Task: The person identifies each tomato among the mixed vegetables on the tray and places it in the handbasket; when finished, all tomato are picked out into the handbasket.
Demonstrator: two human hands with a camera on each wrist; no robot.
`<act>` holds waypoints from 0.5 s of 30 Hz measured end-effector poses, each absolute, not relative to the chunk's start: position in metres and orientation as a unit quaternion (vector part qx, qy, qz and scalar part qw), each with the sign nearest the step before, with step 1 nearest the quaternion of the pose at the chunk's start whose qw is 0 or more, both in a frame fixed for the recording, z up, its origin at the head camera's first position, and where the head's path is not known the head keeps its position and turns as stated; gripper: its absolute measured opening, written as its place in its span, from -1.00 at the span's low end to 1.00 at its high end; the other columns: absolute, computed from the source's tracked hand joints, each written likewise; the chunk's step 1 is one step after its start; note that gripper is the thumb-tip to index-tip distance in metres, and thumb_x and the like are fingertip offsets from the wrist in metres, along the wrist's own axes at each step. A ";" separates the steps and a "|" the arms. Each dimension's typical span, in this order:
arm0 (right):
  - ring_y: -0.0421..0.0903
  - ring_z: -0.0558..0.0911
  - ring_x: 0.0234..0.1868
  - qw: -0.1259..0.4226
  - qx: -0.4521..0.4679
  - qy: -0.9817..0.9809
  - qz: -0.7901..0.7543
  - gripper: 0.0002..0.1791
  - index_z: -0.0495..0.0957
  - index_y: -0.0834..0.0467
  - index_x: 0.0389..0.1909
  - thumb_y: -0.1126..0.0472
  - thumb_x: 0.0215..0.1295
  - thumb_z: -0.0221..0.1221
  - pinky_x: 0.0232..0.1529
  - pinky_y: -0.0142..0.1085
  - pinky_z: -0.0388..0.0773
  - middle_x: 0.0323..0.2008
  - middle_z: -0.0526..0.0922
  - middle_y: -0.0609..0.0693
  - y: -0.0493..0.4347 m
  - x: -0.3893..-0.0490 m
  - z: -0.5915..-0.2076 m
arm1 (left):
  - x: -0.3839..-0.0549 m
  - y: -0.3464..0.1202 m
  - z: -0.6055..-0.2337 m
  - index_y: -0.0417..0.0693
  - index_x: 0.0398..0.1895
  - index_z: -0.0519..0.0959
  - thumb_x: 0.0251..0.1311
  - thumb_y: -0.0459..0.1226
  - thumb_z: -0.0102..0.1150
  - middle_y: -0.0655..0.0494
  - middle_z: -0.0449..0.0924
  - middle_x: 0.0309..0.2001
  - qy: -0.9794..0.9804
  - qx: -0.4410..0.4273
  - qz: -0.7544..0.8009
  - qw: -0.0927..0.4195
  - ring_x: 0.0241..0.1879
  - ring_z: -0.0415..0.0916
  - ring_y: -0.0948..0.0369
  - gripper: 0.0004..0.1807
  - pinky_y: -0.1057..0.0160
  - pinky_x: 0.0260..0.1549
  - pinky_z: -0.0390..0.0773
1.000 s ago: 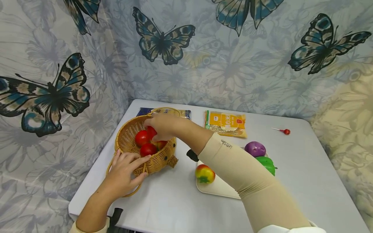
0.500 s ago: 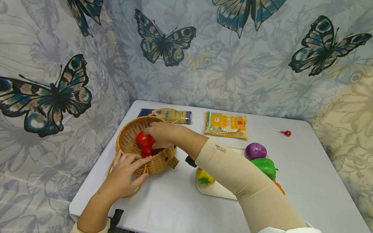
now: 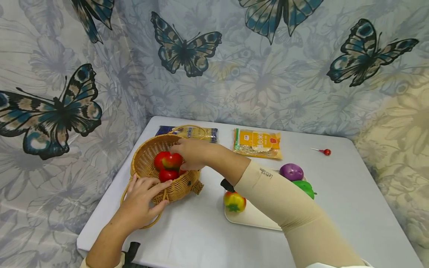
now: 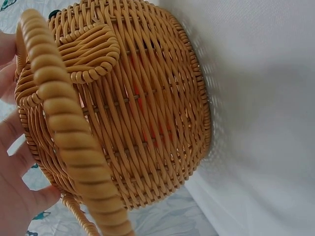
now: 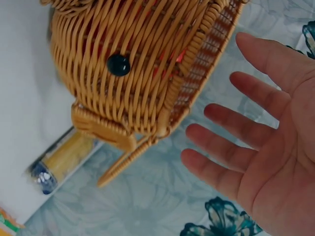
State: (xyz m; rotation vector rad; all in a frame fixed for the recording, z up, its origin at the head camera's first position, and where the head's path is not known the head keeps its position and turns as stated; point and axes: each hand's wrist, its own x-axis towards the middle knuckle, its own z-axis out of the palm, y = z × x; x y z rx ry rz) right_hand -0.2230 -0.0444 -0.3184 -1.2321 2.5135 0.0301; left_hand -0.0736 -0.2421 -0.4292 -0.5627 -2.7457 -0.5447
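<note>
A round wicker basket [image 3: 182, 186] with looped handles stands at the left of the table. Inside are smooth red, tomato-like pieces [image 3: 167, 175] and a red one with a yellow-green patch [image 3: 172, 160]. My left hand [image 3: 142, 203] rests on the near rim, fingers relaxed along it and thumb outside by the handle; the left wrist view shows the handle [image 4: 69, 118] crossing in front. Just over the right rim is my right hand [image 3: 194, 153]. The right wrist view shows this right hand [image 5: 266, 132] with fingers spread, holding nothing, apart from the basket.
A cream tray [image 3: 249, 219], partly hidden by my right forearm, bears a red-yellow pepper-like piece [image 3: 234, 202], a purple ball-like vegetable [image 3: 291, 172] and a green pepper [image 3: 305, 188]. Behind lie a spaghetti pack [image 3: 211, 134], a grain bag [image 3: 258, 143] and a lollipop [image 3: 326, 152].
My right hand has let go of the red piece with the yellow-green patch, which now lies among the others, and has drawn back to the right. The left hand stays on the rim.
</note>
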 end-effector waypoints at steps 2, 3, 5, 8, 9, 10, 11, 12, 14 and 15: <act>0.07 0.43 0.44 0.168 -0.435 0.885 0.011 -0.32 0.33 -0.11 0.50 -0.04 0.40 0.28 0.39 -0.03 0.46 0.50 0.31 0.05 -0.038 -0.223 -0.317 | -0.074 -0.242 -0.429 0.23 0.28 0.61 0.10 -0.12 0.49 0.11 0.56 -0.02 -0.953 -0.193 -0.186 0.140 0.15 0.41 -0.04 -0.40 -0.52 0.35 0.00; 0.06 0.42 0.44 0.167 -0.436 0.884 0.010 -0.31 0.33 -0.10 0.50 -0.05 0.40 0.28 0.40 -0.04 0.44 0.50 0.32 0.05 -0.035 -0.223 -0.317 | -0.074 -0.242 -0.428 0.24 0.28 0.61 0.11 -0.12 0.49 0.11 0.56 -0.02 -0.954 -0.191 -0.185 0.139 0.15 0.41 -0.04 -0.40 -0.52 0.35 0.00; 0.05 0.43 0.44 0.164 -0.436 0.885 0.009 -0.32 0.34 -0.09 0.49 -0.05 0.39 0.29 0.41 -0.05 0.44 0.48 0.34 0.05 -0.029 -0.222 -0.317 | -0.074 -0.242 -0.428 0.24 0.29 0.61 0.11 -0.11 0.49 0.11 0.56 -0.02 -0.955 -0.189 -0.185 0.137 0.15 0.41 -0.05 -0.40 -0.52 0.36 0.00; 0.06 0.45 0.41 0.161 -0.433 0.887 0.000 -0.33 0.37 -0.08 0.48 -0.01 0.38 0.31 0.40 -0.05 0.45 0.45 0.37 0.03 -0.020 -0.220 -0.317 | -0.074 -0.243 -0.430 0.24 0.28 0.61 0.10 -0.11 0.49 0.10 0.56 -0.03 -0.954 -0.189 -0.188 0.139 0.14 0.41 -0.05 -0.39 -0.53 0.35 0.00; 0.05 0.46 0.40 0.161 -0.431 0.888 -0.003 -0.33 0.38 -0.08 0.47 -0.01 0.38 0.31 0.39 -0.05 0.46 0.44 0.39 0.02 -0.017 -0.219 -0.317 | -0.074 -0.242 -0.430 0.24 0.28 0.61 0.10 -0.11 0.49 0.10 0.56 -0.03 -0.953 -0.189 -0.189 0.140 0.14 0.41 -0.05 -0.39 -0.53 0.35 0.01; 0.06 0.46 0.40 0.161 -0.428 0.889 -0.004 -0.34 0.38 -0.08 0.47 0.00 0.38 0.31 0.39 -0.05 0.46 0.44 0.39 0.03 -0.013 -0.218 -0.317 | -0.074 -0.242 -0.430 0.24 0.28 0.61 0.09 -0.12 0.50 0.10 0.56 -0.03 -0.953 -0.189 -0.190 0.142 0.14 0.41 -0.05 -0.39 -0.53 0.34 0.01; 0.07 0.45 0.40 0.162 -0.428 0.889 -0.004 -0.34 0.39 -0.07 0.46 0.01 0.37 0.32 0.40 -0.05 0.45 0.45 0.38 0.04 -0.009 -0.217 -0.316 | -0.074 -0.242 -0.430 0.24 0.28 0.61 0.09 -0.12 0.50 0.10 0.56 -0.03 -0.952 -0.190 -0.190 0.144 0.13 0.42 -0.05 -0.39 -0.53 0.34 0.02; 0.06 0.46 0.40 0.161 -0.427 0.889 -0.004 -0.34 0.39 -0.07 0.46 0.01 0.37 0.32 0.40 -0.05 0.45 0.44 0.39 0.04 -0.005 -0.217 -0.316 | -0.074 -0.242 -0.430 0.24 0.28 0.61 0.08 -0.12 0.50 0.10 0.56 -0.04 -0.952 -0.191 -0.190 0.145 0.13 0.42 -0.05 -0.39 -0.53 0.34 0.02; 0.05 0.46 0.39 0.161 -0.429 0.889 -0.002 -0.34 0.39 -0.06 0.45 0.02 0.36 0.33 0.40 -0.06 0.44 0.42 0.41 0.04 0.003 -0.215 -0.316 | -0.074 -0.242 -0.430 0.23 0.28 0.61 0.08 -0.12 0.50 0.09 0.56 -0.04 -0.952 -0.192 -0.190 0.146 0.13 0.41 -0.05 -0.39 -0.52 0.34 0.02; 0.05 0.46 0.38 0.160 -0.431 0.888 0.000 -0.34 0.39 -0.06 0.45 0.00 0.36 0.33 0.40 -0.07 0.44 0.41 0.42 0.05 0.007 -0.214 -0.316 | -0.074 -0.242 -0.430 0.23 0.27 0.61 0.08 -0.13 0.50 0.09 0.56 -0.04 -0.951 -0.192 -0.191 0.148 0.13 0.42 -0.05 -0.39 -0.52 0.34 0.02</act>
